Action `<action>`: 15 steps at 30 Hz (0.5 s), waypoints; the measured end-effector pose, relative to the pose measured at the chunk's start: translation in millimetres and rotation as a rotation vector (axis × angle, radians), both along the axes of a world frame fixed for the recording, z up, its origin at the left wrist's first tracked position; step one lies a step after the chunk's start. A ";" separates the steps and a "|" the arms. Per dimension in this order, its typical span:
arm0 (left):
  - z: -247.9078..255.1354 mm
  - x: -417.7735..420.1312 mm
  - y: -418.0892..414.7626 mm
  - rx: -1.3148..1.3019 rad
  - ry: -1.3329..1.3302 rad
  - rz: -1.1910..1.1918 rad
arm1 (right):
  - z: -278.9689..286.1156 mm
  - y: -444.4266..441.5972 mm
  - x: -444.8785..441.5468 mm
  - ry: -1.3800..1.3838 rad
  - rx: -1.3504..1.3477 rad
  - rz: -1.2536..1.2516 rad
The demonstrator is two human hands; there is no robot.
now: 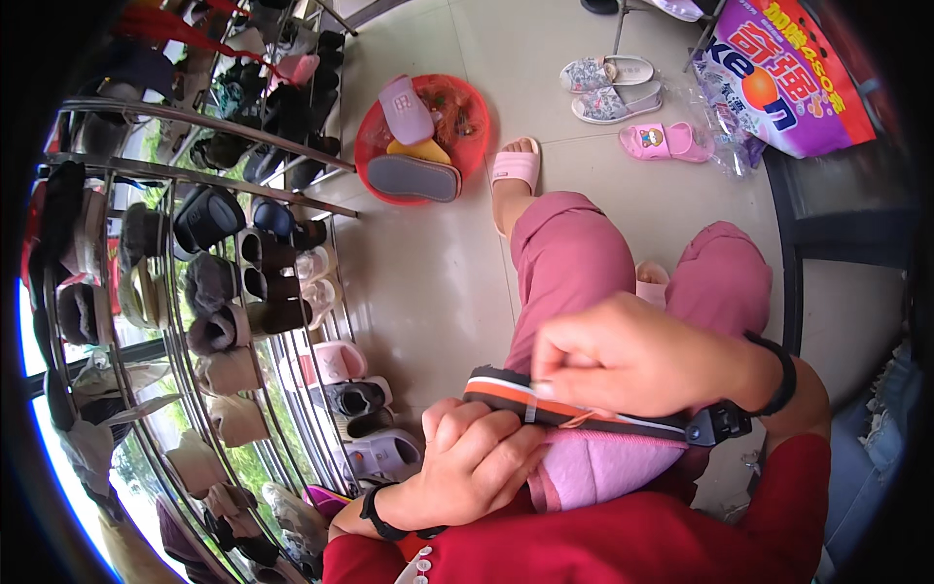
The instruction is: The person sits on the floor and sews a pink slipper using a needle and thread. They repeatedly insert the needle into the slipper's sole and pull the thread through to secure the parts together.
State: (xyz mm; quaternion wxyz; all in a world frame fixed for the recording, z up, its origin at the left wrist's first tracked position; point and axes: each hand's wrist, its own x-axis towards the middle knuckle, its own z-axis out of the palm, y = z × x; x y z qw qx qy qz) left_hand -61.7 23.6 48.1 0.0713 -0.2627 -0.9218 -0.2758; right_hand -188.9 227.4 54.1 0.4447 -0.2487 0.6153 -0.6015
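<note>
My left hand [478, 463] grips a pink fabric slipper [613, 467] on my lap, around its heel or toe end; which end I cannot tell. The slipper lies with its layered dark, orange and white sole [496, 394] facing away from me. My right hand [627, 358], blurred, is curled with its fingertips at the sole's edge; whether it pinches something small is unclear. A short orange thread [580, 418] shows at the sole's side, beside a small pale tag or strip [530, 407]. At the sole's right end sits a black fitting with metal [719, 423], partly behind my right wrist.
On the floor ahead stands a red plastic basin [478, 157] holding a lilac slipper [406, 109], a grey sole [414, 177] and tangled threads. Metal shoe racks [219, 131] full of shoes line the left. Floral shoes [616, 102], a pink clog [668, 141] and a detergent bag [795, 80] lie ahead right.
</note>
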 end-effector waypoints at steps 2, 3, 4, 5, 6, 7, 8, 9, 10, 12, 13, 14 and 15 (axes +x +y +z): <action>-6.6 0.8 -1.3 0.084 -0.030 -0.016 | -6.5 15.7 9.4 0.332 0.063 0.003; -8.3 -0.8 -2.2 0.083 -0.011 -0.043 | -7.5 19.8 15.7 0.333 0.083 0.027; -9.2 -4.2 -2.9 0.082 0.009 -0.069 | -9.6 21.1 20.2 0.416 0.086 0.014; -11.3 -6.1 -2.6 0.081 0.030 -0.096 | -11.4 22.4 23.9 0.499 0.088 0.000; -16.6 -6.5 -2.9 0.109 0.051 -0.093 | -12.5 23.1 27.9 0.586 0.089 -0.022; -17.7 -7.3 -2.0 0.121 0.050 -0.090 | -14.4 22.9 32.7 0.647 0.084 -0.058; -17.3 -8.1 -0.7 0.134 0.049 -0.088 | -17.2 22.1 37.8 0.709 0.080 -0.094; -16.7 -8.8 -0.1 0.142 0.051 -0.084 | -19.3 21.2 40.4 0.773 0.070 -0.131; -17.5 -8.7 1.0 0.178 0.027 -0.070 | -20.6 21.0 41.1 0.838 0.061 -0.139; -19.9 -10.0 1.6 0.188 0.048 -0.074 | -23.1 20.5 42.1 0.854 0.066 -0.144; -21.1 -10.6 1.6 0.192 0.059 -0.077 | -23.9 20.0 42.5 0.864 0.067 -0.147; -22.3 -10.6 2.4 0.198 0.079 -0.064 | -22.2 19.5 43.0 0.871 0.076 -0.144; -24.0 -10.6 3.5 0.203 0.100 -0.050 | -19.0 18.8 42.8 0.880 0.085 -0.140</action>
